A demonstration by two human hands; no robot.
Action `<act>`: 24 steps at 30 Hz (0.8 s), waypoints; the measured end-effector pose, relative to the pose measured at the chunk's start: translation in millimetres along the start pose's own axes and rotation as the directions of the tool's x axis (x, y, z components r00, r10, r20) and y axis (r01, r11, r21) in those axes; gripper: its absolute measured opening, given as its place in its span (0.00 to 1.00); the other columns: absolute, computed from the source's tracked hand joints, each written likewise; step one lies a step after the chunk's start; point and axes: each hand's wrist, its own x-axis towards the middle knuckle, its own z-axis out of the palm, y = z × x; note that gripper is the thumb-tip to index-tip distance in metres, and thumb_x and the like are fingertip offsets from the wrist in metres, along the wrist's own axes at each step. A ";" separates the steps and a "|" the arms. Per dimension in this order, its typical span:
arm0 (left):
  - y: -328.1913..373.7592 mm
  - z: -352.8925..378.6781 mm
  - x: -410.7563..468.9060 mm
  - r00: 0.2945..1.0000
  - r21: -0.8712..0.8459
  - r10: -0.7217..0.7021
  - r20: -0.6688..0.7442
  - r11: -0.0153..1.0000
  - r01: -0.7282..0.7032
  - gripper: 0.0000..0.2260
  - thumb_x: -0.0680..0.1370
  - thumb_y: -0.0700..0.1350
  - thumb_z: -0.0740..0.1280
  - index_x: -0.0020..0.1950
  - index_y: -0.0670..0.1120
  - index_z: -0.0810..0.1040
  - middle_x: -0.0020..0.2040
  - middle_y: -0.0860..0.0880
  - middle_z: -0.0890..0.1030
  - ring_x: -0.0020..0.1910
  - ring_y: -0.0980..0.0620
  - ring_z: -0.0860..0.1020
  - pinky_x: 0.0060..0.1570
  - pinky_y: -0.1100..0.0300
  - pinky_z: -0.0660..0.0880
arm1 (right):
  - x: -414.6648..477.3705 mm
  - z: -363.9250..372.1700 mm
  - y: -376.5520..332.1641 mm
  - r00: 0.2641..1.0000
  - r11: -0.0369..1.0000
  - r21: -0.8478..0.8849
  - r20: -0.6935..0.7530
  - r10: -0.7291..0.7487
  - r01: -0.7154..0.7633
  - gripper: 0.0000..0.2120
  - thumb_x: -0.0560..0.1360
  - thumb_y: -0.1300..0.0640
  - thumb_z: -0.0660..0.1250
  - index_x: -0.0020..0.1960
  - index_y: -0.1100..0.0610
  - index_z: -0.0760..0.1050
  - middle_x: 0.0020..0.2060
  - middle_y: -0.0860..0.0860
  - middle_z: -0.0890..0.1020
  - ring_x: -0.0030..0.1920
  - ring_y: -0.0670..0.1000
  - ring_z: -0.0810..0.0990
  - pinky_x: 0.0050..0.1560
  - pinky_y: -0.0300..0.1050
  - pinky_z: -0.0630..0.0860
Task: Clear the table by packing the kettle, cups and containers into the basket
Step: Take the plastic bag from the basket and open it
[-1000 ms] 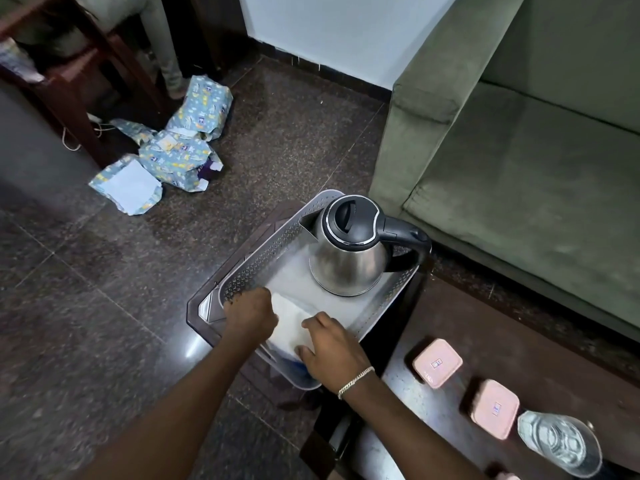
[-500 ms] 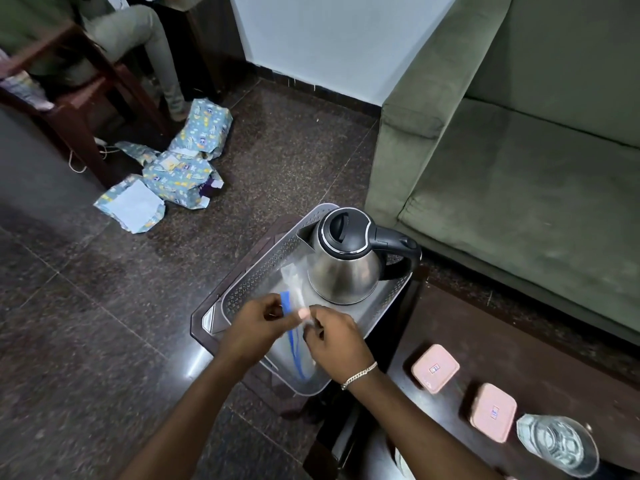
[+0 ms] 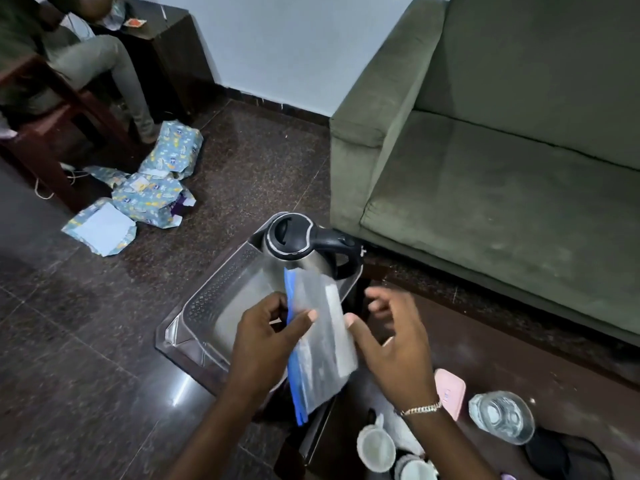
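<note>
A steel kettle (image 3: 301,249) with a black lid and handle stands at the far end of the grey perforated basket (image 3: 207,303). My left hand (image 3: 266,336) pinches a clear zip bag (image 3: 322,337) with a blue strip, held tilted above the basket's near end. My right hand (image 3: 391,336) is beside the bag with fingers spread; only its thumb is at the bag's edge. On the dark table (image 3: 519,368) are a pink-lidded container (image 3: 450,391), a glass (image 3: 502,415) and two white cups (image 3: 375,448).
A green sofa (image 3: 502,168) runs along the right. Crumpled blue wrapping paper (image 3: 149,192) lies on the floor at left. A seated person's leg (image 3: 114,74) and a wooden chair (image 3: 45,126) are at the far left. The basket sits on a dark stool (image 3: 194,372).
Both hands lifted the zip bag out of the basket and toward me. My right hand has let go and spread open. The view shifted, bringing the cups into sight.
</note>
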 end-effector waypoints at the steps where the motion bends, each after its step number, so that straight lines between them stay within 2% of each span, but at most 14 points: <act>1: 6.2 12.2 -1.0 1.000 0.012 0.011 0.015 1.000 -0.012 0.08 0.72 0.51 0.76 0.44 0.47 0.84 0.39 0.48 0.86 0.38 0.48 0.84 0.39 0.57 0.80 | -4.0 -6.9 -6.9 0.997 0.997 0.072 0.069 -0.014 0.009 0.13 0.72 0.48 0.77 0.55 0.44 0.78 0.47 0.43 0.80 0.48 0.48 0.81 0.48 0.34 0.75; 3: 19.5 39.6 -3.9 0.999 0.024 0.024 0.049 0.999 -0.025 0.13 0.73 0.54 0.76 0.45 0.44 0.83 0.39 0.45 0.85 0.40 0.45 0.84 0.43 0.47 0.80 | -11.9 -23.4 -14.1 0.984 0.990 0.142 0.178 -0.011 -0.015 0.11 0.71 0.44 0.77 0.49 0.45 0.80 0.44 0.44 0.83 0.45 0.48 0.83 0.43 0.32 0.76; 5: 29.8 64.9 -7.3 0.998 -0.024 -0.001 0.067 1.000 0.003 0.17 0.73 0.58 0.75 0.44 0.43 0.81 0.37 0.42 0.83 0.36 0.48 0.81 0.43 0.43 0.79 | -17.2 -41.1 -14.6 0.983 0.993 0.120 0.181 -0.016 -0.006 0.11 0.70 0.45 0.78 0.49 0.46 0.80 0.45 0.43 0.84 0.45 0.47 0.84 0.43 0.31 0.75; 7: 35.4 85.3 -12.0 0.996 -0.057 -0.024 0.091 0.998 0.029 0.17 0.75 0.59 0.74 0.42 0.45 0.81 0.35 0.44 0.82 0.34 0.50 0.79 0.40 0.46 0.78 | -18.3 -58.6 -12.2 0.989 0.996 0.092 0.148 -0.010 -0.003 0.11 0.70 0.46 0.78 0.49 0.46 0.81 0.44 0.41 0.84 0.46 0.46 0.84 0.43 0.32 0.76; 8: 37.8 95.3 -14.8 0.993 -0.075 -0.038 0.112 0.996 0.047 0.15 0.76 0.57 0.74 0.42 0.45 0.82 0.36 0.44 0.83 0.34 0.48 0.80 0.39 0.49 0.78 | -18.4 -68.3 -9.6 0.991 0.995 0.096 0.133 0.004 -0.017 0.11 0.70 0.47 0.78 0.50 0.46 0.81 0.44 0.41 0.85 0.46 0.46 0.84 0.43 0.35 0.77; 9: 39.3 104.8 -17.4 0.989 -0.108 -0.060 0.136 0.991 0.075 0.13 0.77 0.55 0.75 0.43 0.45 0.83 0.37 0.43 0.84 0.35 0.47 0.82 0.38 0.51 0.80 | -19.0 -77.8 -6.4 0.992 0.993 0.107 0.122 0.027 -0.040 0.10 0.71 0.49 0.78 0.50 0.46 0.81 0.44 0.42 0.85 0.46 0.46 0.85 0.45 0.40 0.79; 11: 41.0 119.4 -22.6 0.974 -0.216 -0.108 0.198 0.965 0.151 0.05 0.78 0.47 0.74 0.46 0.46 0.85 0.41 0.41 0.86 0.37 0.49 0.85 0.37 0.59 0.81 | -20.6 -93.1 0.4 0.993 0.989 0.130 0.103 0.064 -0.077 0.08 0.72 0.53 0.76 0.50 0.48 0.83 0.44 0.43 0.86 0.46 0.47 0.85 0.48 0.46 0.81; 12: 42.3 126.1 -26.1 0.964 -0.257 -0.115 0.238 0.950 0.177 0.03 0.79 0.43 0.73 0.48 0.45 0.86 0.42 0.40 0.87 0.38 0.49 0.85 0.39 0.60 0.82 | -22.0 -101.1 3.5 0.994 0.988 0.126 0.082 0.077 -0.087 0.07 0.73 0.54 0.74 0.50 0.48 0.83 0.43 0.42 0.86 0.45 0.46 0.85 0.48 0.44 0.81; 15: 45.4 145.6 -37.1 0.954 -0.275 -0.104 0.282 0.943 0.184 0.04 0.79 0.38 0.73 0.51 0.43 0.86 0.45 0.39 0.87 0.43 0.44 0.87 0.43 0.58 0.83 | -26.8 -123.8 9.9 0.997 0.993 0.094 0.002 0.076 -0.076 0.05 0.74 0.51 0.71 0.47 0.49 0.85 0.41 0.42 0.85 0.42 0.45 0.85 0.43 0.36 0.78; 18: 49.4 160.4 -43.6 0.966 -0.231 -0.069 0.251 0.964 0.129 0.06 0.77 0.35 0.73 0.51 0.43 0.85 0.42 0.41 0.87 0.40 0.49 0.85 0.40 0.60 0.82 | -30.2 -135.4 15.1 0.996 0.995 0.079 -0.060 0.071 -0.066 0.07 0.75 0.51 0.69 0.42 0.49 0.85 0.40 0.43 0.84 0.42 0.47 0.84 0.43 0.43 0.79; 21: 52.7 171.5 -46.7 0.982 -0.118 0.015 0.190 0.993 0.008 0.17 0.75 0.29 0.72 0.53 0.50 0.78 0.39 0.49 0.84 0.38 0.50 0.83 0.42 0.50 0.83 | -33.4 -148.5 24.8 0.980 0.988 0.066 -0.130 0.150 -0.143 0.07 0.75 0.58 0.70 0.40 0.50 0.84 0.38 0.45 0.84 0.38 0.48 0.84 0.42 0.50 0.80; 23: 55.8 175.4 -46.6 0.982 -0.007 0.104 0.156 0.995 -0.104 0.22 0.73 0.26 0.69 0.50 0.54 0.75 0.41 0.54 0.80 0.38 0.53 0.81 0.41 0.49 0.81 | -34.6 -164.2 31.7 0.948 0.974 0.084 -0.224 0.224 -0.210 0.09 0.75 0.63 0.71 0.44 0.49 0.82 0.36 0.46 0.84 0.36 0.48 0.83 0.43 0.49 0.80; 24: 57.3 177.1 -46.0 0.975 0.059 0.157 0.160 0.984 -0.168 0.23 0.72 0.25 0.67 0.48 0.54 0.77 0.43 0.56 0.80 0.39 0.55 0.81 0.41 0.50 0.81 | -34.7 -174.1 33.4 0.931 0.973 0.079 -0.281 0.232 -0.218 0.11 0.75 0.65 0.71 0.45 0.49 0.81 0.36 0.46 0.84 0.37 0.47 0.83 0.44 0.45 0.80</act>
